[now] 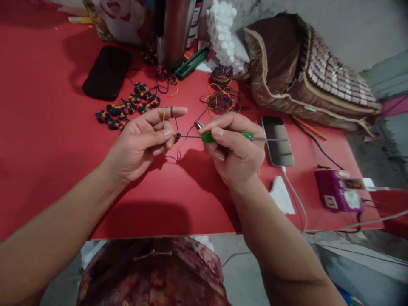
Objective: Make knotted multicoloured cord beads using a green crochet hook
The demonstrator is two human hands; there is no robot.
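My left hand [143, 138] pinches a small dark knot of yarn [178, 135] between thumb and fingers. Strands of yellow and dark yarn loop over its outstretched index finger. In my right hand [236, 146] is a crochet hook [208, 137] with a green handle, gripped between thumb and fingers. Its thin metal shaft points left and meets the yarn at my left fingertips; the hook's tip cannot be made out. A pointed metal tip [199, 125] shows beside my right fingers, the rest of it hidden. A loose purple-pink strand hangs below the shaft.
Behind my hands lie tangled multicoloured yarn [223, 101], a string of yarn pompoms [127, 106] and a black pouch-like object [107, 72]. A steel flask [175, 34] and green cutter [191, 63] stand beyond. Rightward are a charging phone [278, 146], purple power box [334, 193] and brown cushion [277, 59].
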